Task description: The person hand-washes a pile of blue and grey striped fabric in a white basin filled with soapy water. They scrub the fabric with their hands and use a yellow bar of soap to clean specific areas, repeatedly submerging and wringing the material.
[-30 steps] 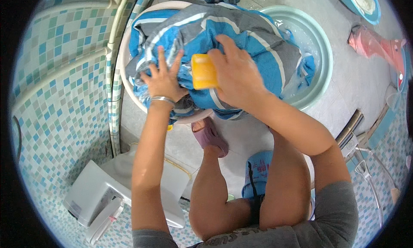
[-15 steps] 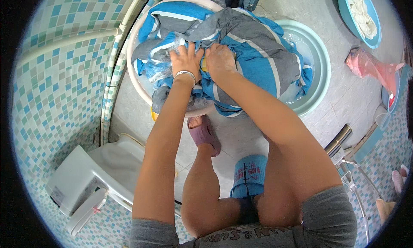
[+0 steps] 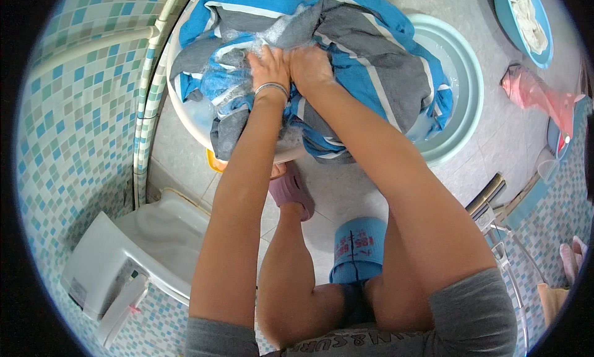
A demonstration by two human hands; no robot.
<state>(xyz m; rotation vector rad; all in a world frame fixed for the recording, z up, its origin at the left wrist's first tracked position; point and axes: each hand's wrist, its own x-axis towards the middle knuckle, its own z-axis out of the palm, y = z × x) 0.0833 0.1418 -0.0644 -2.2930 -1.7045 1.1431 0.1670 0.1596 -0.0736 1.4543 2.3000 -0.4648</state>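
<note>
A large wet cloth with blue, grey and white stripes is heaped over a pale pink basin and spills right into a pale blue basin. White suds cling to its folds. My left hand, with a bracelet at the wrist, lies on the soapy cloth, fingers spread. Close beside it, my right hand presses down with curled fingers. What those fingers hold is hidden; cloudy water shows in both basins.
A blue tub with white cloth stands far right, near a pink plastic bag. Between my legs is a blue bucket. A white squat toilet lies at left, beside the tiled wall and pipes.
Both hands have pushed slightly away from me and sit closer together. The yellow thing seen by my right hand is now hidden. More suds show ahead of the hands.
</note>
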